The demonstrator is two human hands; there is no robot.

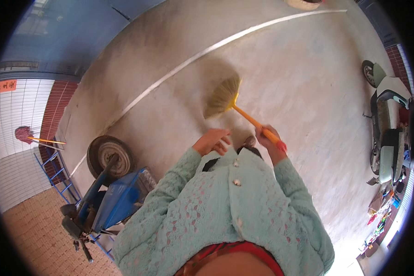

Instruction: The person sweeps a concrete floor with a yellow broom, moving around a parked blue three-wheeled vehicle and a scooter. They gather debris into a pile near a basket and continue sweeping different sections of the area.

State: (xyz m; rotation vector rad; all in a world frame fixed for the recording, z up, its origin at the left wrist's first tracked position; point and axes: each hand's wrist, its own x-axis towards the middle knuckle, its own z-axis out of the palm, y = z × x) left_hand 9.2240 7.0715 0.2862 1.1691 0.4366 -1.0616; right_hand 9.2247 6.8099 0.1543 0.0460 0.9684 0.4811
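A broom (222,99) with a fan of yellowish bristles and an orange handle reaches out ahead of me over the concrete floor. My right hand (270,139) is wrapped round the handle near its red end. The bristles point away to the far left; whether they touch the floor I cannot tell. My left hand (212,141) hangs in front of my body, to the left of the handle and apart from it, its fingers loosely bent and separated, with nothing seen in it. Part of a shoe (250,141) shows between my hands.
A blue three-wheeler (119,198) with a large front wheel stands at left, a blue ladder (60,177) beside it and a mop (25,134) by the tiled wall. A scooter (388,133) is at right. A basket (303,3) sits at the far edge, beyond a white floor line (207,49).
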